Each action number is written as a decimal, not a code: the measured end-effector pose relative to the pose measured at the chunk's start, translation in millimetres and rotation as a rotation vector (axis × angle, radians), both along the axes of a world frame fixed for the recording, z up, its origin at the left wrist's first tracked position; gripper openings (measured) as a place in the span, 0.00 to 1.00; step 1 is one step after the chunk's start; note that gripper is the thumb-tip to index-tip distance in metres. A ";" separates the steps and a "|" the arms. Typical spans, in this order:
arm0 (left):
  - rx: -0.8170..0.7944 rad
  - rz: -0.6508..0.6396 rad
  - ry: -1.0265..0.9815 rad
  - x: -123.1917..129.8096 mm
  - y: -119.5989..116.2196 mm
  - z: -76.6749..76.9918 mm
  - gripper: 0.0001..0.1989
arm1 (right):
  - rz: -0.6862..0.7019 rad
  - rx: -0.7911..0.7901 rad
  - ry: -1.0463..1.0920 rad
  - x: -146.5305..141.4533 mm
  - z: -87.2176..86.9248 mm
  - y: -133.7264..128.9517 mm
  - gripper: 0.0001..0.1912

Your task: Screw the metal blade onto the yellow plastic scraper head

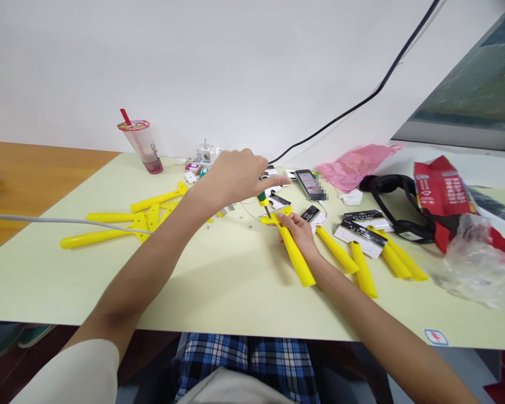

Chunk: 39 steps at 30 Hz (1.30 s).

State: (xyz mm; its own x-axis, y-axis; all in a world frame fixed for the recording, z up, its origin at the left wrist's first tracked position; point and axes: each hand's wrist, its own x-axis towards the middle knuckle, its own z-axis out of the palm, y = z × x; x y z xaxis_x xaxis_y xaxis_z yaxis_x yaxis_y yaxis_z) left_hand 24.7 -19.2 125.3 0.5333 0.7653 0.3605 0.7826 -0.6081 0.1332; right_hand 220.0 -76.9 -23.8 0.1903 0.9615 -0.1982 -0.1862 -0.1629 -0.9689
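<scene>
The left hand [239, 174] has its fingers curled round the green-and-yellow handle of a screwdriver [263, 198], with the thumb stretched out to the right; how tightly the fingers close cannot be told, since the back of the hand hides most of them. Just below and slightly right of those fingers lies the yellow plastic scraper handle [297, 258], pinched near its wide head between the thumb and fingers of the right hand [299, 231], the nearer hand because it already touches the piece. The handle's long axis slants from the head, under the screwdriver, down and right toward the person, so its grip end juts past the right fingers above the counter [219, 280]. The screwdriver's shaft drops from the left fingers, leaning rightward, its tip at the head; whether it sits in a screw is too small to tell. That crossing of shaft and head appears to be the relation that matters most. Small metal pieces [249, 226] lie left of the right fingers, other yellow scraper handles [363, 268] and black-and-white packaging cards [362, 238] to their right, and a smartphone [309, 184] beyond them.
</scene>
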 end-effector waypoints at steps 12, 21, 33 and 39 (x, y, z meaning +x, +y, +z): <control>-0.173 -0.398 -0.151 -4.4 -7.1 8.9 0.15 | 0.012 0.025 0.011 2.1 -0.7 -0.4 0.31; -0.244 -0.573 -0.167 0.5 -12.4 6.8 0.16 | 0.004 0.005 -0.003 2.3 -3.9 1.7 0.32; -0.181 -0.270 -0.287 -0.4 -6.6 4.1 0.18 | 0.018 0.015 -0.026 1.7 0.6 0.2 0.31; -0.154 -0.270 -0.247 -7.0 -6.6 11.5 0.15 | 0.001 0.012 -0.008 1.8 -0.3 -0.4 0.31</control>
State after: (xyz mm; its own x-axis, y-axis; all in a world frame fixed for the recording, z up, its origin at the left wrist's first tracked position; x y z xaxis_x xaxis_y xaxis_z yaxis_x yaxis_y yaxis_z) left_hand 17.7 -25.9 136.8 0.6347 0.6643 0.3948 0.5299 -0.7460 0.4034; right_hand 221.8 -77.2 -24.1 0.1910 0.9640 -0.1851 -0.1779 -0.1515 -0.9723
